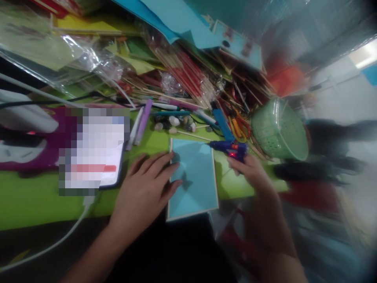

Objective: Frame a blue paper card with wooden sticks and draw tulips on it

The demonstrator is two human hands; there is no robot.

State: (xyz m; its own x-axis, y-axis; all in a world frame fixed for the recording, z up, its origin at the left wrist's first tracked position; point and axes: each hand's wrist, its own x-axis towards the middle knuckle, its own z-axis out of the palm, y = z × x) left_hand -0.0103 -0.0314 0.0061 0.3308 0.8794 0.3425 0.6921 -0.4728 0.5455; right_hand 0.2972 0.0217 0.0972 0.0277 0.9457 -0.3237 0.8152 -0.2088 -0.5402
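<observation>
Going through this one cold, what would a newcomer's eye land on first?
Probably the dark blue glue gun with its glowing red light, held in the right hand, its tip over the upper right part of the pale blue board. The left hand lies across the board's left edge. Further left, a bright, pixelated phone also stands out.

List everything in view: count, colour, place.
Panel: 1, light blue, pale-edged, front centre
Glue gun: 1, dark blue, at panel's upper right corner
Phone: 1, pale screen, pixelated, left
Cables: several, white and black, left
Power strip: 1, purple and white, far left
Basket: 1, light green, right
Orange-handled tool: at least 1, left of basket
Markers: several, mixed colours, centre
Stones: several, white and dark, beyond panel
Sticks: many, tan, back centre
Sheets: several, blue and yellow, back
Table: 1, green, beneath
Blurred clutter: uncountable, far right
Left hand: 1, bare, on panel
Right hand: 1, bare, around glue gun
</observation>
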